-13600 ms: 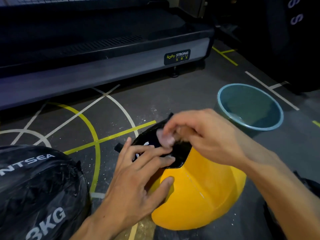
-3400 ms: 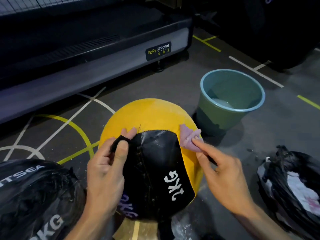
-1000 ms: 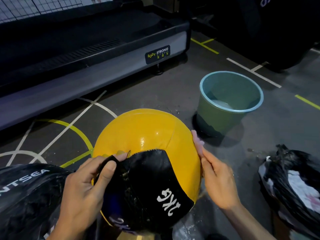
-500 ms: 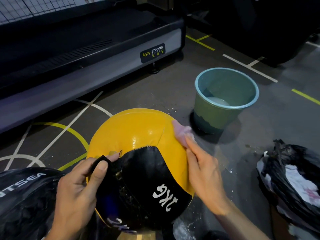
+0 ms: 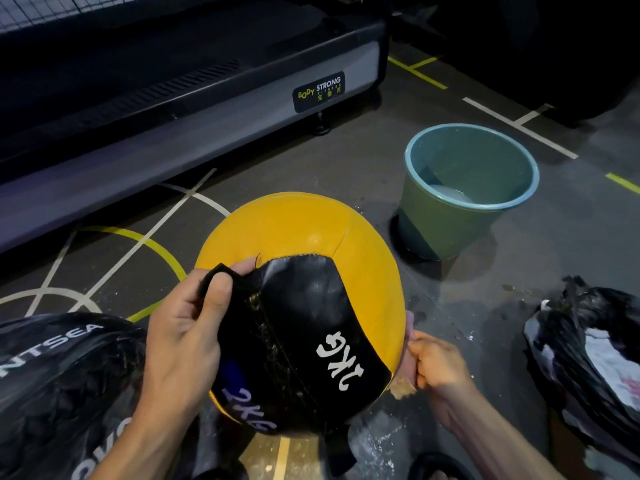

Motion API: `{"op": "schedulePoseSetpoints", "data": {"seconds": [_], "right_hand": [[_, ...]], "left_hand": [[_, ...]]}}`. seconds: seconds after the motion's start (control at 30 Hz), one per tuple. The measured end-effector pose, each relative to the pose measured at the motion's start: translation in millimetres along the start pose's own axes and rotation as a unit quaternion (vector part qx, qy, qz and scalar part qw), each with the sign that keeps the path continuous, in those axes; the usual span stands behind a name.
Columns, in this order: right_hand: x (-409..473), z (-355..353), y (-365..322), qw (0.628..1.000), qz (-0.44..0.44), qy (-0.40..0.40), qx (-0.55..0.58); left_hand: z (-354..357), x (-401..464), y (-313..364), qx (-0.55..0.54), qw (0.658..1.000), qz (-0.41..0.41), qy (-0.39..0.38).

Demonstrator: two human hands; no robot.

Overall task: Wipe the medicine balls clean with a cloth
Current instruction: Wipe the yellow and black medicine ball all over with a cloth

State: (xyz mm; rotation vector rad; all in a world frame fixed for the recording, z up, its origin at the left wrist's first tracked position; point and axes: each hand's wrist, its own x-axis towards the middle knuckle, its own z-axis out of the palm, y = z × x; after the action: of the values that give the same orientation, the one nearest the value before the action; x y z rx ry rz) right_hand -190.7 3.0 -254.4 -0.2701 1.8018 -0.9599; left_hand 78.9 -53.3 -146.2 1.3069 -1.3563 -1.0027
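Yellow leather medicine ball with a black 2KG panel (image 5: 304, 271) sits on the dark gym floor (image 5: 485, 289), steadied by the left hand (image 5: 180, 334), whose thumb and fingers pinch the ball's black strap. Half a second ago the right hand (image 5: 438, 365) rubbed the upper right flank; now it pinches the pale pink cloth (image 5: 408, 358) low against the ball's lower right side. That flank looks covered, so the underside and the black bagged ball (image 5: 59, 375) on the left remain, with the teal plastic bucket (image 5: 450, 233) near for rinsing.

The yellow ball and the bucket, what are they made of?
The ball looks like smooth, slightly shiny leather or fake leather: it shows stitched seams and a glare spot. The bucket looks like plastic: a thin, even, greenish wall with a rolled blue rim.
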Motion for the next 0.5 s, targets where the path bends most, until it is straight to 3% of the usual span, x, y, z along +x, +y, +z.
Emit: {"op": "schedulePoseSetpoints", "data": {"seconds": [0.17,0.33,0.4,0.5], "right_hand": [[2,-5,-19,0.998,-0.008,-0.004,0.060],[-4,-16,-69,0.980,-0.141,-0.011,0.136],[-7,-22,-73,0.970,-0.210,-0.014,0.121],[-9,-22,-54,0.967,-0.252,0.012,-0.018]], "left_hand": [[13,8,7,-0.168,0.984,-0.067,-0.005],[3,5,5,-0.291,0.952,-0.092,-0.011],[-1,1,-7,-0.285,0.951,-0.116,-0.006],[-5,-14,-37,-0.193,0.966,-0.174,-0.014]]}}
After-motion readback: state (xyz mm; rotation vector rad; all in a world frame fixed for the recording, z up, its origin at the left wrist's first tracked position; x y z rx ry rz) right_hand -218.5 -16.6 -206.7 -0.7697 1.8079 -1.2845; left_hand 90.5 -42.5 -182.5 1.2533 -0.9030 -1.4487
